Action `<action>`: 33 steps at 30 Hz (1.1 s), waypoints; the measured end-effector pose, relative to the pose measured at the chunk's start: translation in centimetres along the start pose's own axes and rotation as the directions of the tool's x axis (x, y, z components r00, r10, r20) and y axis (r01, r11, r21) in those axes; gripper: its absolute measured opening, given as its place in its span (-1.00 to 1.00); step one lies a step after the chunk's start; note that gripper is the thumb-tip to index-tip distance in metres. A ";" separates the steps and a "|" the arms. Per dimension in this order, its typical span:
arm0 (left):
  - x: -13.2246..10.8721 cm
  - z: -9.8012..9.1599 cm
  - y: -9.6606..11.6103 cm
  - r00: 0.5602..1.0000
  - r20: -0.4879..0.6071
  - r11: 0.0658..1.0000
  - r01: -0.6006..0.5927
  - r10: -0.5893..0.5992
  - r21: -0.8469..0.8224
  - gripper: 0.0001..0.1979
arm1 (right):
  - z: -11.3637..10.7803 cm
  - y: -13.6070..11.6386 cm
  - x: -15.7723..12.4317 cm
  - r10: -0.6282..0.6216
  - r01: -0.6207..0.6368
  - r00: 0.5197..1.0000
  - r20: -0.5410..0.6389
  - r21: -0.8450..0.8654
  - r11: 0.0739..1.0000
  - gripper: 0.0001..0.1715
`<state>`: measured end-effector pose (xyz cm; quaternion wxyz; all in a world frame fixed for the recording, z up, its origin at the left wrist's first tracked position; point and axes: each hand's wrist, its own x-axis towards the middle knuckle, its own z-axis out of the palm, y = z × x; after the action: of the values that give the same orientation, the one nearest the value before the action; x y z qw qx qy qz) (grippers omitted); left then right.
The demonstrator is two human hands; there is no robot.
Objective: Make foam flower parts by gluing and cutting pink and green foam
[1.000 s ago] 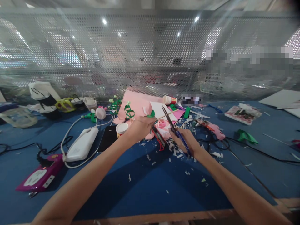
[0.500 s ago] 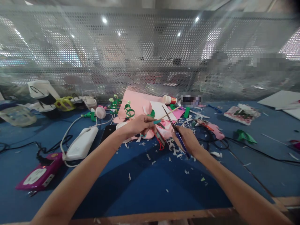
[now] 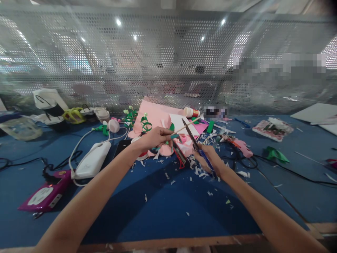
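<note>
My left hand (image 3: 155, 138) pinches a thin wooden stick (image 3: 188, 125) that slants up to the right. Something teal (image 3: 174, 136) shows at its fingertips; I cannot tell whether it is paper or a nail. In my right hand (image 3: 210, 158) are scissors with blue handles (image 3: 206, 158), their dark blades pointing up and left beside the stick. Whether the blades touch the stick is unclear. Below and between the hands lies a red-handled tool (image 3: 181, 161), partly covered. Behind them are pink paper sheets (image 3: 155, 116) and curled green paper strips (image 3: 145, 124).
White paper scraps (image 3: 200, 170) litter the blue table (image 3: 163, 211). At left are a white power bank (image 3: 91, 161) with a cable and a purple device (image 3: 47, 193). A pink glue gun (image 3: 243, 147) with a black cord lies at right. Paper cups (image 3: 191, 112) lie against a perforated metal screen (image 3: 168, 52).
The scissor blades look slightly wider apart and have turned a little. The stick in my left hand has tilted up slightly, and the teal piece has shifted left.
</note>
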<state>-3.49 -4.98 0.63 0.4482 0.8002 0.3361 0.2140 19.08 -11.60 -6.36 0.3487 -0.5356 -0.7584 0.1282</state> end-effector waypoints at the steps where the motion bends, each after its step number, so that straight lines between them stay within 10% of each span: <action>1: 0.0 -0.1 0.0 1.000 -0.008 1.000 0.009 -0.009 -0.020 -0.68 | 0.0 0.0 0.0 0.009 -0.009 1.000 0.012 0.025 1.000 -0.79; 33: -0.4 1.8 1.2 0.918 -0.385 0.929 0.056 0.096 0.365 -0.71 | 0.0 -0.2 0.1 0.036 -0.037 0.999 0.025 0.048 0.998 -0.77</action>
<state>-2.17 -6.71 0.72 0.2106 0.8134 0.4454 0.3091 18.90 -11.57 -6.24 0.3503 -0.5389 -0.7493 0.1594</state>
